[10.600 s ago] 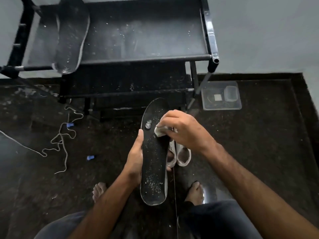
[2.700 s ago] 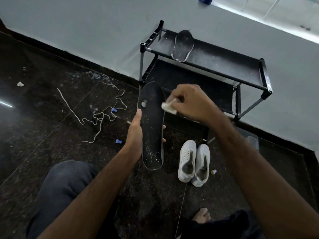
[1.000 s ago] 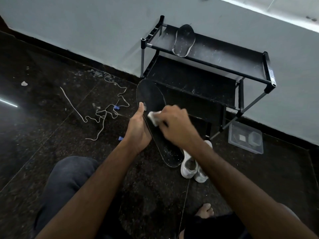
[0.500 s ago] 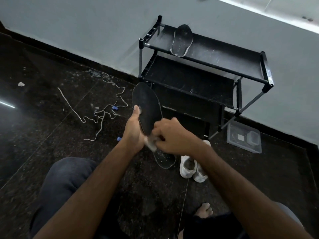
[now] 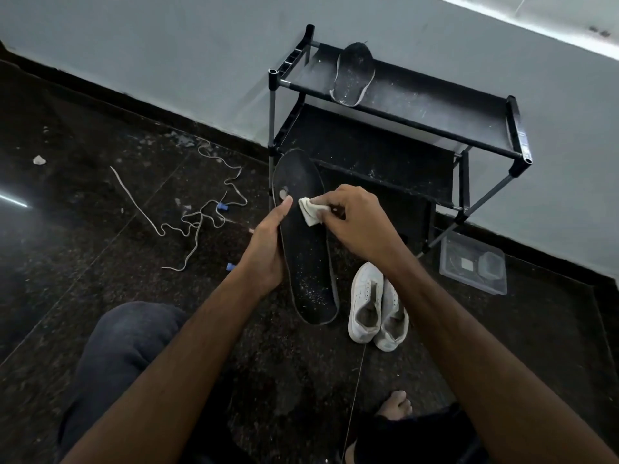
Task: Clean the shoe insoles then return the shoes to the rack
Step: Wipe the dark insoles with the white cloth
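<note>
Left hand (image 5: 266, 254) grips insole (image 5: 306, 249) in front of rack (image 5: 402, 105), right hand (image 5: 360, 222) pinches cloth (image 5: 310, 212) on it; should wipe heelward over specks, 2 shoes (image 5: 376, 306) beside

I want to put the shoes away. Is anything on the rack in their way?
Only the other insole lies on the rack's top shelf, at its left end. The rest looks free, and nothing stands between the white shoes and the rack.

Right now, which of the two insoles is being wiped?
The insole in the left hand: the right hand presses a white cloth on it. The other insole lies untouched on the rack.
</note>
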Motion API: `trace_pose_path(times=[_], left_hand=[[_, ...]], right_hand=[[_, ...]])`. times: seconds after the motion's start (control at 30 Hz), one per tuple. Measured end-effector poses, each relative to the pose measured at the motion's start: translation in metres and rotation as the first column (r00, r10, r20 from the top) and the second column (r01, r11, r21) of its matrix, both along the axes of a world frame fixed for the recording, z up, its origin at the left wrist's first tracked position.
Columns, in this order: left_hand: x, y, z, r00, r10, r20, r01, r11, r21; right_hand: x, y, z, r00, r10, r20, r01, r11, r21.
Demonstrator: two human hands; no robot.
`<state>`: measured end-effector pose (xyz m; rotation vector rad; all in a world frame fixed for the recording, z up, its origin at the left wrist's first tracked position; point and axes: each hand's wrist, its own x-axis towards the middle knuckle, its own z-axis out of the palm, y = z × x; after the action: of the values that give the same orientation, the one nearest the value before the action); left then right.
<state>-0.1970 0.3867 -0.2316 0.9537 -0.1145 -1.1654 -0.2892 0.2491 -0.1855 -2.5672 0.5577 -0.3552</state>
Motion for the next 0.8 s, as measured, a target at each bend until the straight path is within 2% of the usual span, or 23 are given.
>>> trace_pose_path(times=[0.1,0.2,0.27,0.3,0.33,0.37,0.4,0.43,0.5,0.57,0.6,0.67,0.73,0.8], left_hand=[[0.000,0.001,0.000,0.999,-0.018,-0.041,0.017,1.000,-0.022],[0.001,0.002,0.002,0.997,0.017,-0.069,-0.017,1.000,-0.004],[0.003,0.003,0.002,0.997,0.044,-0.066,-0.044,0.999,0.006],[0.004,0.002,0.000,0.996,0.058,-0.072,-0.057,0.998,0.012],[0.005,0.003,0.000,0.994,0.072,-0.080,-0.071,0.997,0.015],[0.006,0.003,0.001,0.994,0.077,-0.081,-0.076,0.997,0.014],[0.006,0.001,0.000,0.994,0.078,-0.074,-0.077,0.997,0.012],[0.005,0.000,0.000,0.995,0.078,-0.065,-0.078,0.997,0.007],[0.002,0.000,0.001,0.994,0.091,-0.059,-0.090,0.996,0.016],[0.001,-0.001,0.002,0.994,0.091,-0.060,-0.089,0.996,0.027],[0.000,-0.001,0.002,0.994,0.084,-0.065,-0.082,0.996,0.029],[0.000,-0.002,0.001,0.993,0.085,-0.075,-0.084,0.996,0.020],[0.001,-0.003,0.000,0.989,0.107,-0.100,-0.106,0.994,0.020],[0.002,-0.002,0.000,0.988,0.111,-0.109,-0.108,0.994,0.030]], right_hand=[[0.008,0.006,0.004,0.996,0.066,-0.051,-0.073,0.988,-0.135],[0.008,0.016,0.013,0.970,0.182,-0.162,-0.226,0.923,-0.313],[0.000,0.019,0.022,0.876,0.326,-0.356,-0.424,0.872,-0.244],[-0.005,0.019,0.028,0.785,0.388,-0.483,-0.512,0.845,-0.154],[-0.011,0.018,0.035,0.688,0.429,-0.585,-0.565,0.823,-0.060],[-0.016,0.016,0.041,0.643,0.446,-0.623,-0.561,0.827,0.013],[-0.020,0.012,0.045,0.670,0.442,-0.596,-0.514,0.856,0.057],[-0.023,0.006,0.050,0.751,0.410,-0.517,-0.444,0.894,0.064],[-0.021,-0.002,0.049,0.923,0.278,-0.267,-0.311,0.946,-0.088],[-0.013,0.004,0.041,0.982,0.156,-0.103,-0.176,0.957,-0.230],[-0.010,0.011,0.036,0.987,0.125,-0.102,-0.149,0.949,-0.277],[-0.011,0.026,0.023,0.950,0.204,-0.238,-0.277,0.901,-0.334],[-0.018,0.032,0.023,0.827,0.334,-0.453,-0.478,0.842,-0.251],[-0.023,0.026,0.033,0.730,0.362,-0.580,-0.539,0.826,-0.163]])
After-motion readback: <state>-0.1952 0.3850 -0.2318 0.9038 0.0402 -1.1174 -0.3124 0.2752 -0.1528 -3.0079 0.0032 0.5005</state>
